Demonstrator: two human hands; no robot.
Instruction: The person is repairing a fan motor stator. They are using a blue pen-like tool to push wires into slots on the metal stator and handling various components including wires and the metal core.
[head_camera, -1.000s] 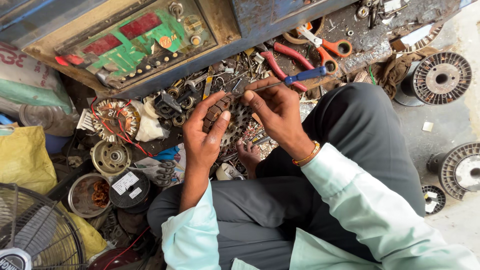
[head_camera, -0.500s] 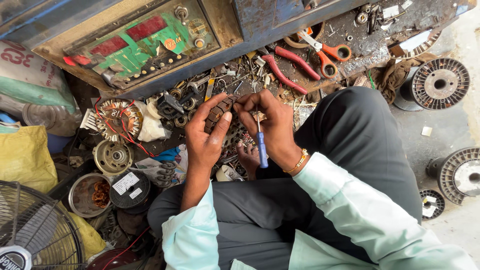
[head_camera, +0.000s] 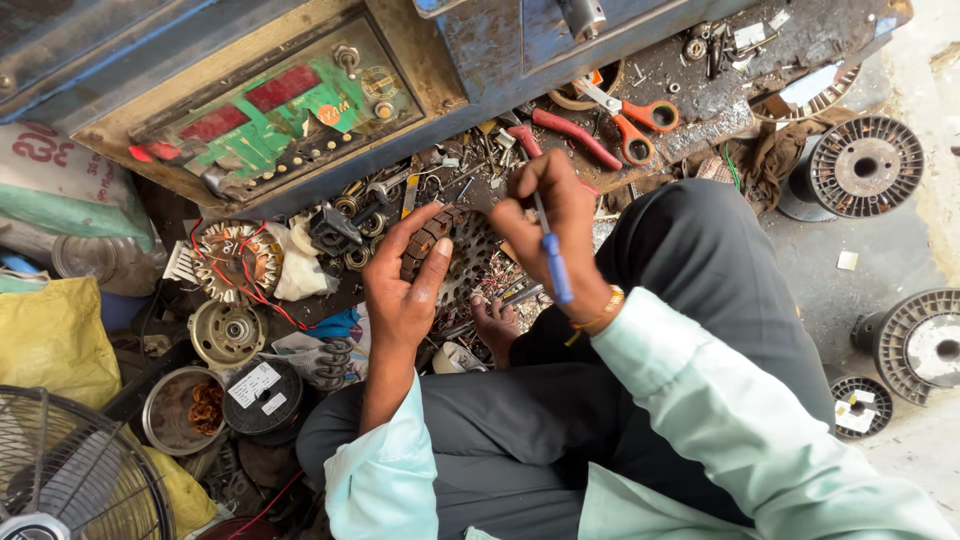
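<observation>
My right hand has swung the blue screwdriver upright, fist closed on it; left hand cradles the stator.

A cluttered repair workshop: wire spools, pliers, and motor windings crowd the floor.

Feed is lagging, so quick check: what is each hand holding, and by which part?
Right hand grips a blue-handled tool at the upper end of its handle. Left hand holds the round stator by its left rim.

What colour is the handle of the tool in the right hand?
Blue: the tool's handle in the right hand, seen in the head view.
</observation>
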